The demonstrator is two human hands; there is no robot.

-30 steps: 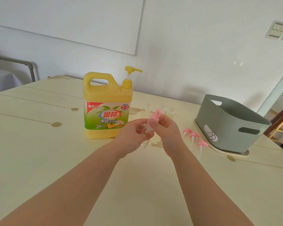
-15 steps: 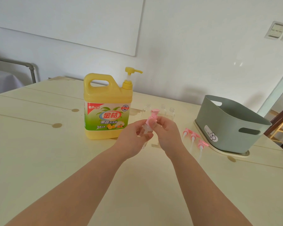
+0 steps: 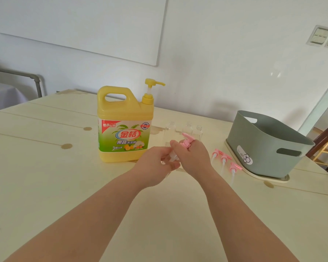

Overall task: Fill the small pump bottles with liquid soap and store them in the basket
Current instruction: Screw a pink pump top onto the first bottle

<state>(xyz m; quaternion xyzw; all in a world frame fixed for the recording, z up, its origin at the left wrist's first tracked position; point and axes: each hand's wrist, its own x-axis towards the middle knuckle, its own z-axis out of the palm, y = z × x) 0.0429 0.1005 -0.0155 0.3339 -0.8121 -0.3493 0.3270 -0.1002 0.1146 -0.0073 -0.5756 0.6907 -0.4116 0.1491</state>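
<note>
A white wall [image 3: 235, 63] fills the upper half, evenly lit by soft daylight, with a faint bright glint at the right. A large white panel [image 3: 74, 21] is mounted on it at the upper left, its lower edge slanting across the view. Two pale switch plates [image 3: 319, 37] sit side by side high on the right. Below spreads a cream wooden table [image 3: 36, 167] — plank seams cross it and round brown knots [image 3: 66, 146] dot its top. At far left a grey pipe [image 3: 37, 80] bends down beside a pale cloth [image 3: 2, 95]. At far right a light door frame [image 3: 322, 103] rises, with dark wooden furniture [image 3: 322, 144] beyond it.
</note>
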